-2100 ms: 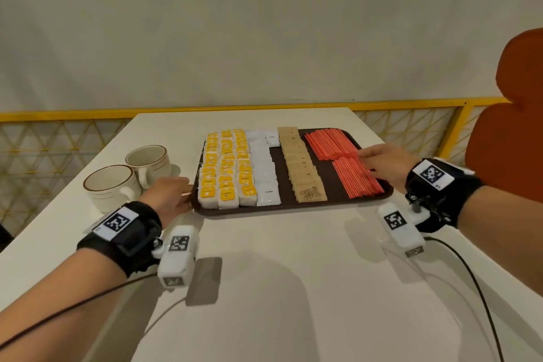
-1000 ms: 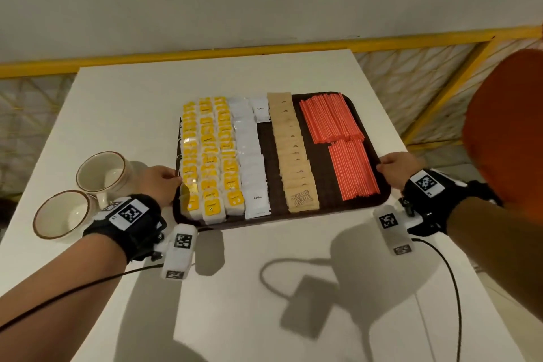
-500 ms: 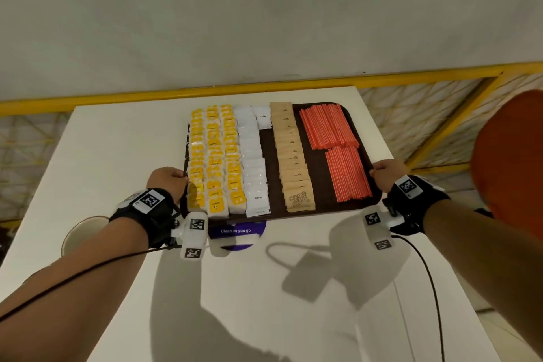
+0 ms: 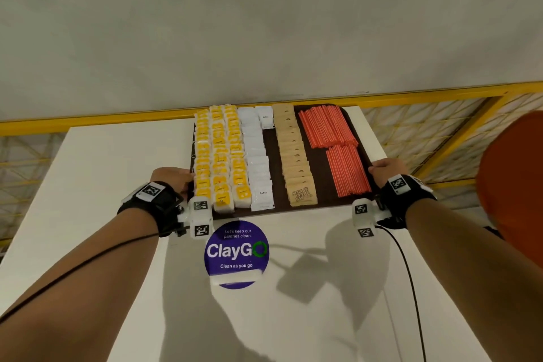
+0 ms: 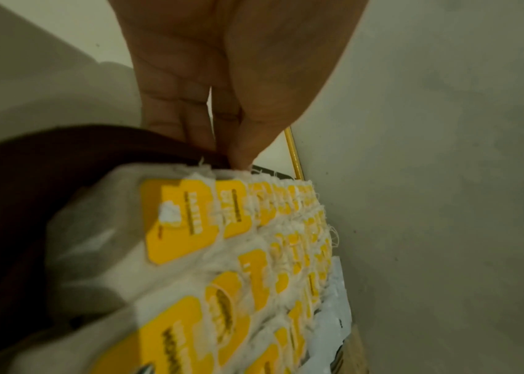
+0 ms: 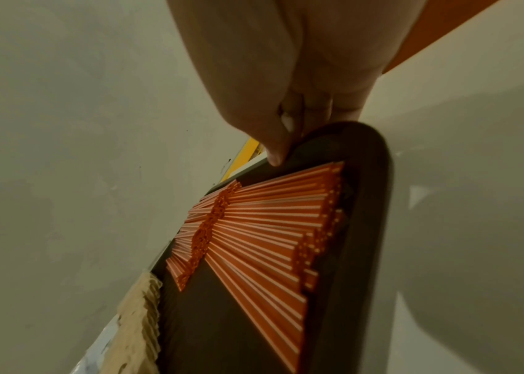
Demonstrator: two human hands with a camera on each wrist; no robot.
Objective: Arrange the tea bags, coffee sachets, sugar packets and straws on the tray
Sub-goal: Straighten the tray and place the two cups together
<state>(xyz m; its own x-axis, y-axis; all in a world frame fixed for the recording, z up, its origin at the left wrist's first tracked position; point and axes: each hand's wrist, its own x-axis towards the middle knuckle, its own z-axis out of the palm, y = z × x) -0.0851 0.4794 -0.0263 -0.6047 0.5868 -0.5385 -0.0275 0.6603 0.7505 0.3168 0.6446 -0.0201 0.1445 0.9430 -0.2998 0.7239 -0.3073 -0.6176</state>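
Brown tray (image 4: pixel 320 202) gripped at its sides by left hand (image 4: pixel 172 180) and right hand (image 4: pixel 385 170) | we judge tilting would slide straws (image 4: pixel 346 169) into sugar packets (image 4: pixel 296 161).

Round purple sticker (image 4: pixel 236 254) on white table (image 4: pixel 88 185): "Let's keep our pantries clean.", "ClayGO", "Clean as you go". White sachets (image 4: pixel 262 200): "Coffee". Tea-bag tag print blurred, unreadable.

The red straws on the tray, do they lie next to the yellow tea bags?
No, the red straws lie at the tray's right end, the tea bags at its left.
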